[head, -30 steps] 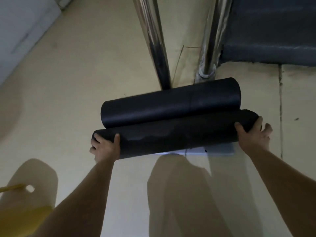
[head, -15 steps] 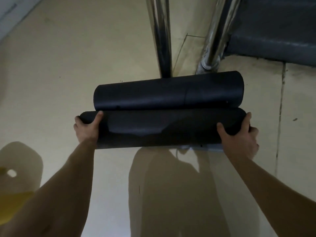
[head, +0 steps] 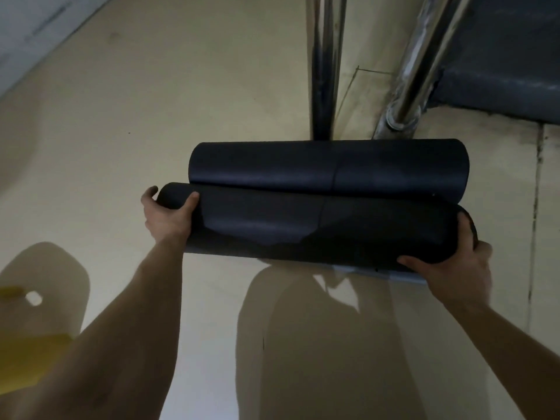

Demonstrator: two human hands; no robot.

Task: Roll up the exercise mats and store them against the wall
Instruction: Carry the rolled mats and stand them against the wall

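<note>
Dim light, detail poor. L hand [head: 168, 215] grips one end of near rolled mat [head: 318, 228]: thumb on top, other fingers [head: 149, 194] curled round the end, tips hidden. R hand [head: 454, 274] clamps the other end, fingers wrapped behind, out of sight. Second rolled mat [head: 327, 166] lies just beyond the fingers, touching the held roll, at foot of two chrome posts [head: 324, 71]. Can't tell if held roll rests on floor [head: 181, 101]. Yellow object [head: 27, 359] by L forearm is cut off at frame edge.

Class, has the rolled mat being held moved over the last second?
Yes. Judged against the other roll lying behind it, the held mat has shifted left: its left end now juts past that roll's left end.
</note>
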